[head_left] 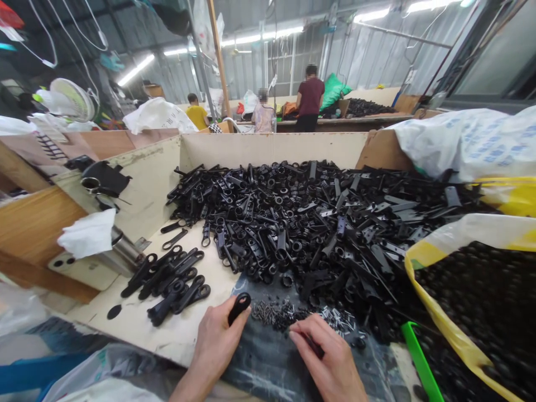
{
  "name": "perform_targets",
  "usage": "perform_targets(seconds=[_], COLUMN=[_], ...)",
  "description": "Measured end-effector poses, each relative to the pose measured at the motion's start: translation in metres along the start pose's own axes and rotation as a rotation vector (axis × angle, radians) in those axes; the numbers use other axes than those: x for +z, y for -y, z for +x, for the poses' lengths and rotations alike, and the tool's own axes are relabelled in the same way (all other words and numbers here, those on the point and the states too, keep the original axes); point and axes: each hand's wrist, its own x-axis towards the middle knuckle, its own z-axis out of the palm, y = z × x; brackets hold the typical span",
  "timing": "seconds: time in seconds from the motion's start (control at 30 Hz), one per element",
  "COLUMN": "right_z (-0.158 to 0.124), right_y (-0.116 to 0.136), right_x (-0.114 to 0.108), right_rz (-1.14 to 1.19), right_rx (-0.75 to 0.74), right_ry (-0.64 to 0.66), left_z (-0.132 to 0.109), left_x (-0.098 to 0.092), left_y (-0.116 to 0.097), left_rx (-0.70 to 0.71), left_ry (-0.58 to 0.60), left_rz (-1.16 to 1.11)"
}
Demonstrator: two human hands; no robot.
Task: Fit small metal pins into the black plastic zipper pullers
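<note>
My left hand (218,349) grips a black plastic loop-ended part (239,308) between thumb and fingers, with its looped end up. My right hand (329,357) pinches a small dark piece (313,344) over a dark mat (268,363), though my fingers hide most of it. Just beyond my hands lies a heap of small metal screws and pins (285,315). Behind that spreads a large pile of black plastic parts (293,234) on a pale board (125,329). Several similar long black parts (170,285) lie apart on the board, left of the pile.
A yellow-rimmed bag of small black pieces (473,301) sits at right, with a green strip (421,357) beside it. A phone (77,269), steel cup (122,251) and tissue (87,233) lie at left. Two co-workers (288,100) stand beyond the bin wall (272,149).
</note>
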Motion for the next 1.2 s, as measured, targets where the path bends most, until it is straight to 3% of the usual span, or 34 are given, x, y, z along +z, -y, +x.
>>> perform_targets(seconds=[0.13, 0.3, 0.53, 0.7, 0.87, 1.1, 1.2], right_z=[0.002, 0.004, -0.004, -0.007, -0.011, -0.013, -0.010], right_y=[0.016, 0.026, 0.022, 0.022, 0.023, 0.018, 0.022], right_x=[-0.006, -0.013, -0.017, -0.019, -0.020, -0.017, -0.021], right_rz=[0.178, 0.257, 0.260, 0.252, 0.243, 0.256, 0.229], right_rx=[0.107, 0.064, 0.054, 0.019, 0.034, -0.057, -0.045], right_ry=[-0.036, -0.028, -0.028, 0.000, -0.043, -0.101, -0.058], left_z=[-0.022, -0.038, -0.042, -0.046, -0.048, -0.051, -0.051], left_x=[0.016, 0.030, 0.039, 0.042, 0.044, 0.048, 0.048], left_y=[-0.012, -0.037, -0.034, -0.034, -0.037, -0.038, -0.041], left_rx=[-0.120, -0.345, -0.291, -0.308, -0.316, -0.338, -0.363], left_ry=[0.121, 0.283, 0.276, 0.267, 0.248, 0.265, 0.292], left_rz=[-0.339, -0.855, -0.864, -0.906, -0.889, -0.913, -0.968])
